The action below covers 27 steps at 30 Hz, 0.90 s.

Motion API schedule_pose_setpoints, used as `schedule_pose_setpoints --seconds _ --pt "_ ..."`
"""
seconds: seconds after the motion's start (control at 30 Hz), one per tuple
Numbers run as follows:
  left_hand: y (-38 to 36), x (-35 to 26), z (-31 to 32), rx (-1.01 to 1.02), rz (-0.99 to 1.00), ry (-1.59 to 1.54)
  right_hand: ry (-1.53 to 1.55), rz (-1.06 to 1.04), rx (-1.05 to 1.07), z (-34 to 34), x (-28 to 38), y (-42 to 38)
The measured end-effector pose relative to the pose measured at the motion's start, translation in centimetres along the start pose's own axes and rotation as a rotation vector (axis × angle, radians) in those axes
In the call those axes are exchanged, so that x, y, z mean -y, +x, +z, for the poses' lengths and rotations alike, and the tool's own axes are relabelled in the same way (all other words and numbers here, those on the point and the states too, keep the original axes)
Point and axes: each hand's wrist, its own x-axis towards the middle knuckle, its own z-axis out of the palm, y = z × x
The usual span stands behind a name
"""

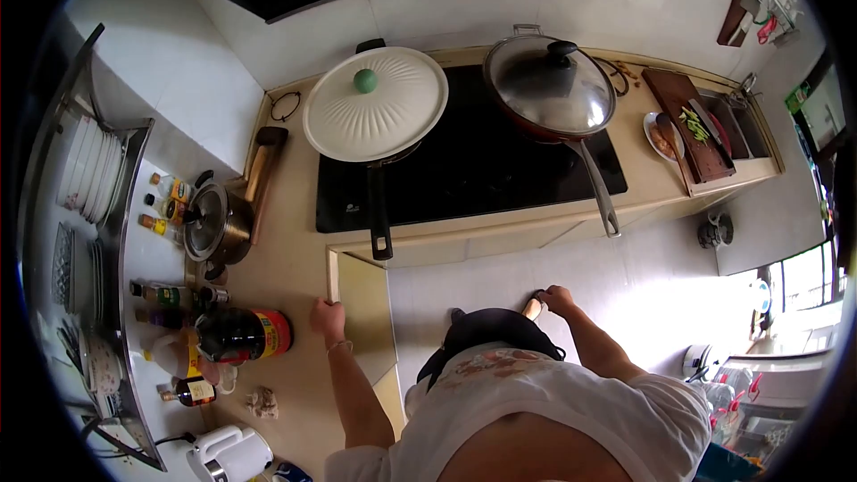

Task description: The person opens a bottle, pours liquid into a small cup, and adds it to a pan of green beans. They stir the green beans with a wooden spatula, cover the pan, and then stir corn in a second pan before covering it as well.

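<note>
My left hand [328, 321] is closed at the front edge of the left counter [308, 263], right by the pale cabinet front [364, 303]; what its fingers hold, if anything, is hidden. Held out over the floor, my right hand [560, 301] has curled fingers, and its fingertips overlap a foot in a dark slipper [534, 306] in this view. Ahead, a white pan lid [393, 98] with a green knob covers a pan on the black cooktop [482, 170]. A steel wok lid [527, 89] covers the wok beside it. Both long handles point toward me.
On the left counter are a lidded pot [234, 225], a large dark sauce bottle [234, 335], smaller bottles and a white kettle [230, 453]. At right lie a cutting board [674, 94] with chopped greens and a knife, and a plate [653, 145] of food near the sink [754, 129].
</note>
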Motion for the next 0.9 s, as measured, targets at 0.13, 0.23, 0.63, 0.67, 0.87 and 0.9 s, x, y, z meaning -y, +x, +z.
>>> schedule_pose_setpoints --seconds 0.13,0.23,0.63,0.67,0.87,0.9 --pt "0.4 0.5 0.9 -0.006 0.004 0.001 0.006 0.002 -0.015 0.3 -0.3 0.6" --pt "0.4 0.4 0.9 0.001 -0.008 -0.006 0.037 -0.026 -0.018 0.3 -0.3 0.8" --pt "-0.2 0.6 1.1 -0.009 0.017 -0.038 -0.024 -0.163 -0.017 -0.1 0.9 -0.2" --pt "-0.2 1.1 1.4 -0.047 0.037 -0.062 -0.012 -0.127 0.015 -0.3 1.4 -0.4" --pt "-3.2 2.2 2.2 -0.202 0.082 -0.433 -0.032 -0.176 0.124 -2.0 4.3 0.7" --pt "-4.5 2.0 1.7 -0.190 0.068 -0.476 0.006 -0.185 0.131 -2.2 4.8 1.1"
